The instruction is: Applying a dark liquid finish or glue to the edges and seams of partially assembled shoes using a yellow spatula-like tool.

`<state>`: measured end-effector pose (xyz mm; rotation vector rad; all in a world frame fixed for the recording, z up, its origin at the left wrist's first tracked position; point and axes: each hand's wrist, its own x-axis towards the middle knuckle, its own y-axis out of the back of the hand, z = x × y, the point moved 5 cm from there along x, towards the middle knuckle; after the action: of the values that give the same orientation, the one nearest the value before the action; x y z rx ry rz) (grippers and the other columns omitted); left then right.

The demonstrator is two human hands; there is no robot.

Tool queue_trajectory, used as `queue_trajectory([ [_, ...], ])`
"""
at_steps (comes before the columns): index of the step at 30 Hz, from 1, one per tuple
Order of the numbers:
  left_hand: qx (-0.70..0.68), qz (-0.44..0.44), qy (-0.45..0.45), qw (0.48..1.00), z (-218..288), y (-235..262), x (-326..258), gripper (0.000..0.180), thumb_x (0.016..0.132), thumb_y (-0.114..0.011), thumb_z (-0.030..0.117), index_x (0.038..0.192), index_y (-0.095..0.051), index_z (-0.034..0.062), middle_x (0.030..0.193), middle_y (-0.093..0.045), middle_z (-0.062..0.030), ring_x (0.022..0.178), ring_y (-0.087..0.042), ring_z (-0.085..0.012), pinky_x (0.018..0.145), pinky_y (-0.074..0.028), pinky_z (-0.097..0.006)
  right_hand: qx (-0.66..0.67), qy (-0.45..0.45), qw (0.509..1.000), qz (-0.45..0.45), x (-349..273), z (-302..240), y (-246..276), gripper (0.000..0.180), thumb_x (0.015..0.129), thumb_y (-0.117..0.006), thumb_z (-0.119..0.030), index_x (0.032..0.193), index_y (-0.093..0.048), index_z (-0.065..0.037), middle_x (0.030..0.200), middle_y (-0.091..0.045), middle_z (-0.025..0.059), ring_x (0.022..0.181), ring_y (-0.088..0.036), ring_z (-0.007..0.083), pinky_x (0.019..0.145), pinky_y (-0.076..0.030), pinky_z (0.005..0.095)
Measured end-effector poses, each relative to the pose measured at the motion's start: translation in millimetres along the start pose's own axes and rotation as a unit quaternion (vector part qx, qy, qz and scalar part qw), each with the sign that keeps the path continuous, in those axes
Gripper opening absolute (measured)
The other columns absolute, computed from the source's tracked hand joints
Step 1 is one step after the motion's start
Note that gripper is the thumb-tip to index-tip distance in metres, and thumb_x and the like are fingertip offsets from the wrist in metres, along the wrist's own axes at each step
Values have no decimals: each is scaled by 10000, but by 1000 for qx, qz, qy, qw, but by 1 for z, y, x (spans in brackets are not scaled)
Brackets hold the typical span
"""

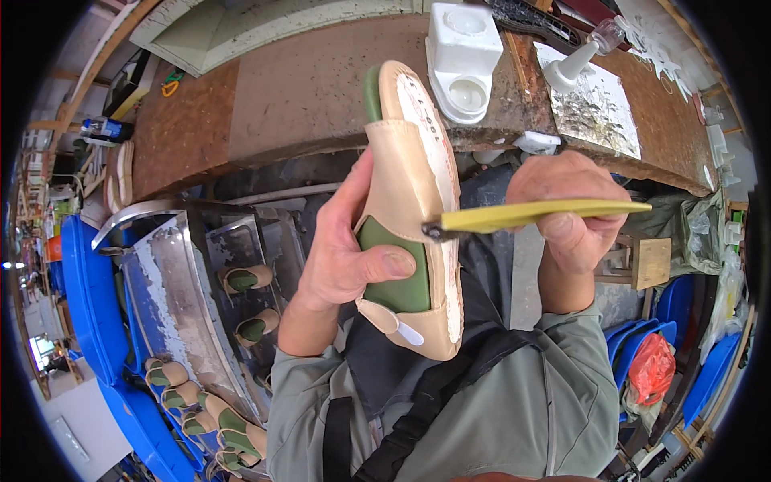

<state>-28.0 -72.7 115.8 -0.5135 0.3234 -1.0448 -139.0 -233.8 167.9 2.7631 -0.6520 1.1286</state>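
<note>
My left hand [345, 249] grips a beige shoe upper [405, 161] pulled over a green shoe last, turned on its side with the toe end away from me. Its thumb presses on the green part [397, 285]. Along the right side runs the underside, with a whitish strip [451, 293] framed by the beige edge. Between the thumb and curled fingers of my right hand [572, 201] is a brush with a flat yellow handle [522, 214]. The brush's dark, clumped tip [434, 231] meets the beige edge at the shoe's middle.
On the brown workbench [313, 104] ahead stand a white plastic dispenser [466, 60] and a white nozzle bottle [572, 68] by a stained sheet [598, 116]. A metal rack [177, 281] and blue trays [100, 297] with several beige-green shoes [233, 426] are left. A red bag [651, 369] lies right.
</note>
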Motion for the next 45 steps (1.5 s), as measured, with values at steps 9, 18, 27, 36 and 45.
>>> queue_trajectory([
  [9,1,-30,-6,1000,-5,6,8,1010,591,-828,249,1371,-264,-57,1260,-483,-118,1134,-494,-190,989,-353,-307,49,-64,995,66,32,40,6,135,788,-664,-56,884,-659,38,768,-653,140,614,-609,185,565,-488,287],
  [18,-160,76,18,984,-58,74,35,725,833,-576,498,1323,-356,11,1178,-540,-190,1012,-599,-263,849,-515,-383,-97,-298,924,219,-28,140,99,162,828,-666,-121,852,-651,38,724,-620,56,575,-538,76,508,-414,226],
  [27,-140,166,42,975,-85,108,72,607,861,-547,471,1236,-434,7,1080,-586,-135,923,-622,-212,803,-521,-345,-316,-234,918,48,-14,177,89,146,849,-639,-121,890,-659,17,742,-622,55,666,-562,108,584,-433,241],
  [36,-108,188,28,976,-78,112,83,651,843,-566,474,1248,-418,-13,1103,-572,-147,938,-616,-209,822,-512,-335,-75,-361,916,159,-24,187,99,139,839,-644,-99,867,-636,37,740,-638,79,563,-572,141,519,-449,233],
  [45,-93,127,2,988,-52,66,78,776,806,-604,479,1326,-328,-27,1199,-520,-139,1045,-563,-210,891,-465,-324,-63,-154,986,9,6,75,19,134,787,-666,-60,840,-624,56,736,-649,136,562,-579,178,504,-461,271],
])
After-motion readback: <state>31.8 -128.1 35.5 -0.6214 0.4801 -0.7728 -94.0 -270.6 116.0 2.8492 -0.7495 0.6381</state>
